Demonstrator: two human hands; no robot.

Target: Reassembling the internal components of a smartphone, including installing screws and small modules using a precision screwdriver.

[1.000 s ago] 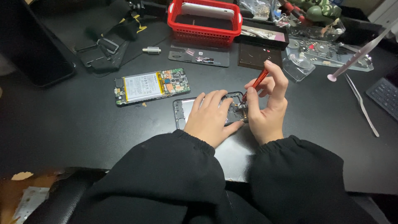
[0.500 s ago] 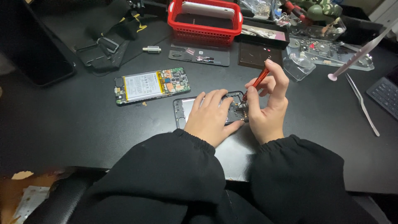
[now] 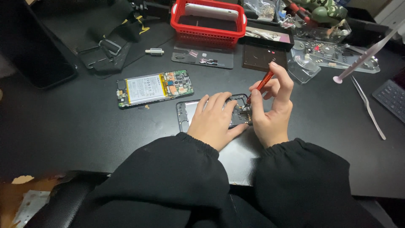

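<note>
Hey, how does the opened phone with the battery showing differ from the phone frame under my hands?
The opened phone with the white battery and green circuit board lies untouched, fully in view; the dark phone frame is pinned by the left hand and mostly covered. The opened phone shows colourful parts; the frame looks dark and largely bare. The right hand works the red screwdriver at the frame's end, not the opened phone. Both lie flat on the black desk.

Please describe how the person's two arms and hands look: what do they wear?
Both arms are covered by loose black sleeves of soft fabric, each ending in a gathered elastic cuff at the wrist. The left hand and the right hand are bare: no gloves, and no rings or watch that I can see. The sleeves carry no visible markings.
</note>
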